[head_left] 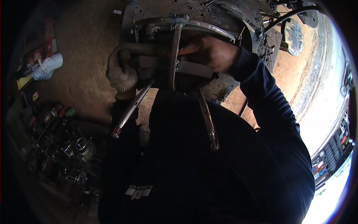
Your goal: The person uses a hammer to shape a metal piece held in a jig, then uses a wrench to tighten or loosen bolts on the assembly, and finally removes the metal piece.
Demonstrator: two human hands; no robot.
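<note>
My left hand [121, 72], in a grey knit glove, is closed around the left end of a flat metal bar [194, 69]. Its fingers reach along the bar's far side. My bare right hand [214, 52] is over the bar's right part with its fingers curled in; what the fingertips pinch is hidden. An upright curved metal strip [174, 56] crosses in front of the bar, between the hands. Beyond them arches a welded curved rim [201, 25]. Two locking pliers, a left one [132, 108] and a right one [208, 121], are clamped at the near side, handles toward me.
A dark, spattered metal plate [156, 9] lies under the work. At right stands metal scrap with a perforated plate [273, 43]. Tools and machine parts [80, 145] crowd the lower left. A pale cloth bundle [47, 67] lies at far left, beside the brown floor [82, 48].
</note>
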